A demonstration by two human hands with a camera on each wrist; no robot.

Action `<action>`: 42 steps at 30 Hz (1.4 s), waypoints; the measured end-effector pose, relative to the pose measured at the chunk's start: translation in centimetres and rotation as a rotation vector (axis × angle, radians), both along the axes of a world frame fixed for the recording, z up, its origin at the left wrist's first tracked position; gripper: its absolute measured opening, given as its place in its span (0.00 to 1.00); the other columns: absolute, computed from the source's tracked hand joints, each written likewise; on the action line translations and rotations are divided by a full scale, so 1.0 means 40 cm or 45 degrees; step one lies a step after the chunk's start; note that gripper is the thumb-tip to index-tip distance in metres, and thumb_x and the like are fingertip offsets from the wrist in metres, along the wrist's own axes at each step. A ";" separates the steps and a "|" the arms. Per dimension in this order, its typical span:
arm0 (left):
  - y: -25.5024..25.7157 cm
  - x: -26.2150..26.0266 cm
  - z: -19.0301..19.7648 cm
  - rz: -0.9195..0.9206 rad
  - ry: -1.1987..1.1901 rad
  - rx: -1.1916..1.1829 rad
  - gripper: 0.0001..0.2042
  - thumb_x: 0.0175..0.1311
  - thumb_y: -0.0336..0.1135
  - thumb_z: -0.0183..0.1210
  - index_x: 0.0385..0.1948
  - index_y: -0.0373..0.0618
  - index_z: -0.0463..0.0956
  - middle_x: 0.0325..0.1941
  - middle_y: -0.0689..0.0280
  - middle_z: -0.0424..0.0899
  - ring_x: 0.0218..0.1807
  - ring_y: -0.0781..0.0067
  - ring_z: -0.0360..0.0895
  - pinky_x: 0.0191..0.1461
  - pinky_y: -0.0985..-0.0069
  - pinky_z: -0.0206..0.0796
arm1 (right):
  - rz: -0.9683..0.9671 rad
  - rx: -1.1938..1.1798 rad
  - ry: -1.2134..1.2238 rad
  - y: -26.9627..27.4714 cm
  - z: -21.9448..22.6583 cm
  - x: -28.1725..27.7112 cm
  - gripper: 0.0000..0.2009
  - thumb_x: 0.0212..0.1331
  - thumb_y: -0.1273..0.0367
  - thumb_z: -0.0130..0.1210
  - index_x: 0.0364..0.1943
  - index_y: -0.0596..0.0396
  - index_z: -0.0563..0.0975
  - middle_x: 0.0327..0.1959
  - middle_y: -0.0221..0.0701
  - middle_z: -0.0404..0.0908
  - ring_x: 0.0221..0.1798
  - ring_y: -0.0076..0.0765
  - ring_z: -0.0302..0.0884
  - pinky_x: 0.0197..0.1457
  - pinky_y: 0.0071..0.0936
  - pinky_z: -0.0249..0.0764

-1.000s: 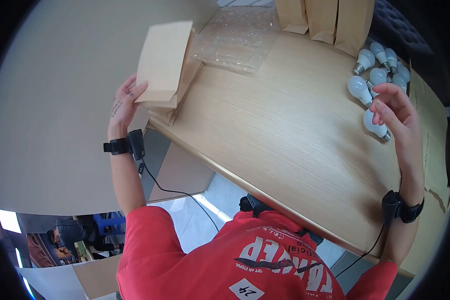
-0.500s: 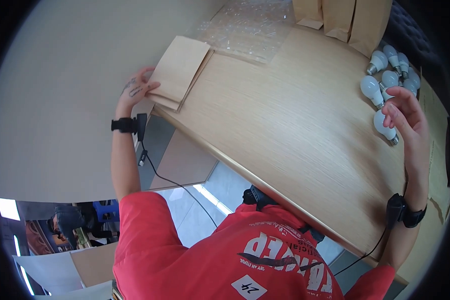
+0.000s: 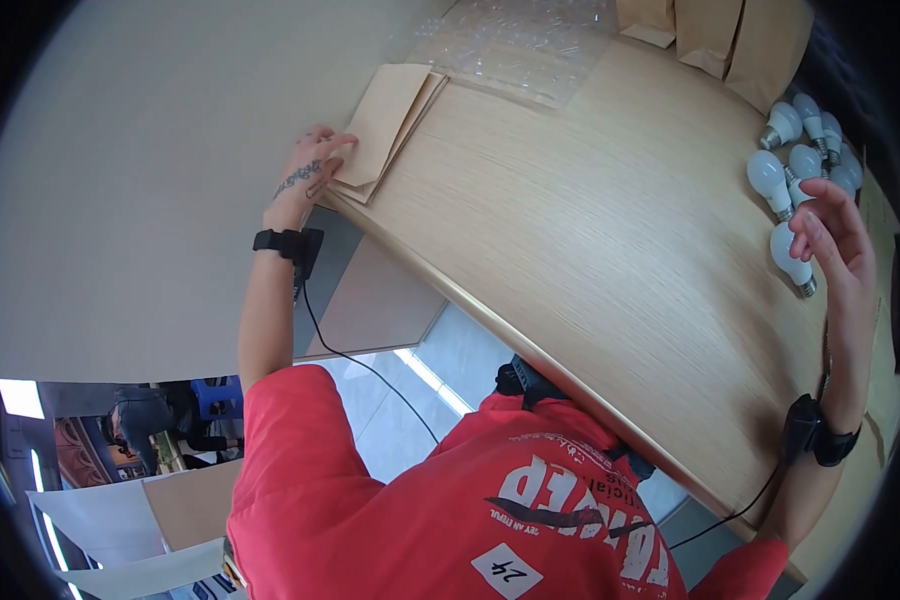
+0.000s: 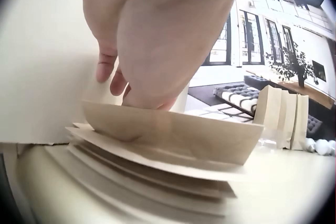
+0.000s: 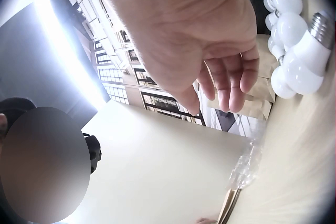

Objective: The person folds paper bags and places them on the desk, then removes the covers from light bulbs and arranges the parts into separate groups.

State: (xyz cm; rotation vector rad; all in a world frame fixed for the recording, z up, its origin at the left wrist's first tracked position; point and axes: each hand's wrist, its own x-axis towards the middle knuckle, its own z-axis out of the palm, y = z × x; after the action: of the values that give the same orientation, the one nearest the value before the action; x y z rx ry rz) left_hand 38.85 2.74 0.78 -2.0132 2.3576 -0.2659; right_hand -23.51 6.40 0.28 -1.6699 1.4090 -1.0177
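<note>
Paper bags [image 3: 385,120], folded flat in a stack, lie on the bench [image 3: 570,230] just left of the clear plastic sheet [image 3: 515,45] and nearer the person. The left hand [image 3: 305,180] touches the stack at the end away from the sheet; whether thumb and fingers pinch paper there, I cannot tell. From the left wrist, a fold [image 4: 173,134] of the top bag stands up over unevenly spread layers. The right hand [image 3: 842,240], fingers loosely bent and holding nothing, is beside the light bulbs [image 3: 768,180], well right of the sheet. Standing bags [image 3: 708,35] are nearer the sheet's right side.

The step in hand looks like settling the stack or parting its top bag. For either, work from the raised fold, feel for one layer, and pinch lightly, since thin paper probably creases. Any pull should go towards the sheet, as the lower bags could slip off the bench's edge.
</note>
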 end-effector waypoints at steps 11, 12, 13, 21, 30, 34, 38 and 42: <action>0.080 -0.061 -0.020 0.312 0.076 0.293 0.37 0.72 0.67 0.37 0.70 0.47 0.66 0.75 0.53 0.65 0.76 0.49 0.59 0.78 0.61 0.53 | -0.032 0.012 0.059 -0.002 -0.011 0.009 0.20 0.67 0.55 0.59 0.55 0.51 0.79 0.32 0.21 0.79 0.36 0.16 0.76 0.63 0.27 0.68; 0.081 -0.053 -0.034 0.305 0.047 0.274 0.36 0.73 0.66 0.38 0.71 0.47 0.65 0.75 0.53 0.64 0.77 0.49 0.57 0.78 0.60 0.52 | -0.015 0.028 0.043 -0.003 -0.011 0.007 0.20 0.67 0.55 0.58 0.55 0.51 0.79 0.32 0.21 0.79 0.36 0.16 0.76 0.62 0.27 0.68; 0.080 -0.045 -0.045 0.297 0.016 0.253 0.35 0.74 0.64 0.38 0.72 0.47 0.63 0.76 0.52 0.62 0.77 0.49 0.55 0.78 0.60 0.52 | -0.001 0.042 0.024 -0.004 -0.009 0.007 0.20 0.67 0.55 0.58 0.55 0.51 0.78 0.32 0.21 0.79 0.36 0.16 0.75 0.62 0.26 0.68; 0.074 -0.042 -0.066 -0.062 0.149 0.133 0.26 0.79 0.51 0.38 0.73 0.52 0.60 0.78 0.54 0.59 0.78 0.50 0.54 0.80 0.59 0.48 | -0.007 0.022 0.059 -0.001 -0.006 0.004 0.21 0.67 0.55 0.58 0.56 0.52 0.78 0.34 0.21 0.78 0.37 0.17 0.75 0.59 0.25 0.69; 0.049 -0.056 -0.118 0.026 0.122 0.192 0.26 0.78 0.52 0.36 0.75 0.59 0.59 0.79 0.51 0.51 0.79 0.48 0.48 0.81 0.58 0.42 | -0.001 0.017 0.079 -0.003 -0.011 -0.001 0.21 0.67 0.53 0.58 0.56 0.51 0.78 0.35 0.23 0.79 0.42 0.22 0.77 0.61 0.29 0.69; 0.013 -0.042 -0.077 0.087 0.146 0.382 0.25 0.78 0.51 0.37 0.74 0.62 0.62 0.76 0.54 0.58 0.75 0.52 0.55 0.78 0.59 0.48 | -0.014 -0.014 0.060 -0.002 -0.010 0.007 0.17 0.69 0.58 0.57 0.55 0.52 0.78 0.33 0.21 0.79 0.35 0.16 0.73 0.51 0.18 0.67; -0.030 -0.036 -0.022 0.126 0.437 0.539 0.22 0.77 0.46 0.43 0.70 0.60 0.68 0.63 0.58 0.71 0.66 0.57 0.64 0.73 0.64 0.55 | -0.006 0.038 0.086 -0.007 -0.018 -0.009 0.22 0.67 0.52 0.59 0.57 0.50 0.78 0.36 0.23 0.80 0.42 0.21 0.77 0.59 0.28 0.69; -0.063 -0.047 -0.060 0.247 0.585 0.454 0.20 0.75 0.43 0.46 0.67 0.55 0.70 0.58 0.59 0.73 0.62 0.55 0.66 0.71 0.64 0.57 | 0.021 0.041 0.060 -0.007 -0.016 -0.005 0.21 0.68 0.54 0.58 0.57 0.52 0.77 0.35 0.23 0.80 0.39 0.19 0.76 0.54 0.22 0.69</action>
State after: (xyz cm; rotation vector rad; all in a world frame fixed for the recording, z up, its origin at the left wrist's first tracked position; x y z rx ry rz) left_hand 36.96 0.21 -1.63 -2.2691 2.1823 0.6403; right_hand -23.72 6.12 -0.36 -1.6896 1.4320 -0.9476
